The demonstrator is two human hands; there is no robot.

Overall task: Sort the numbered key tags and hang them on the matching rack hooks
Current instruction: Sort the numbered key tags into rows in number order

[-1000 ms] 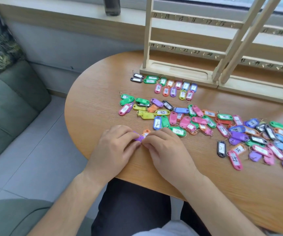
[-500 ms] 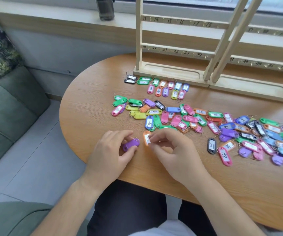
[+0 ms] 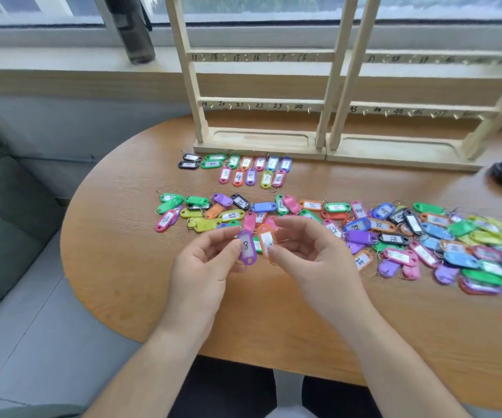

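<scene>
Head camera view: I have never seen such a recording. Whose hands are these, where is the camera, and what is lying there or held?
There is no machine: these are a person's two bare hands, filmed by a camera worn on the head, looking forward and down. The left hand pinches a purple tag marked 8; the right hand pinches an orange tag, its number unreadable. On the table lie a loose pile of key tags and, nearer the rack, sorted rows, some reading 3 to 7. No tag hangs on the rack hooks in view.

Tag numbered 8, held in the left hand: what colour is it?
The tag is purple; the head view shows it.
</scene>
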